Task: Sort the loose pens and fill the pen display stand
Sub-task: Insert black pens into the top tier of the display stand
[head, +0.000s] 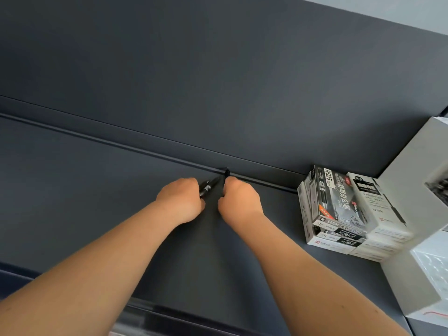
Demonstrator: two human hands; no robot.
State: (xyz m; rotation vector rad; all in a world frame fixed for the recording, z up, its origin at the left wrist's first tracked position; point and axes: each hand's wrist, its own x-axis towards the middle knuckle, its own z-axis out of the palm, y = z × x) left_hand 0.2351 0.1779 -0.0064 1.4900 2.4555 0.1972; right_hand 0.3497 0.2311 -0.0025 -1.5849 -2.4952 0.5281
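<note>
Both of my hands reach to the back of a dark grey shelf. My left hand grips a black pen that points up and to the right out of the fist. My right hand is curled round another black pen, and only its tip shows above the knuckles, close to the ridge at the back of the shelf. The two hands are close together, with a narrow gap between them. No pen display stand is in view.
Stacked pen boxes, black-and-grey and white, stand at the right on the shelf. Larger white boxes rise beside them at the far right. A raised ridge runs along the shelf's back, below the dark back panel.
</note>
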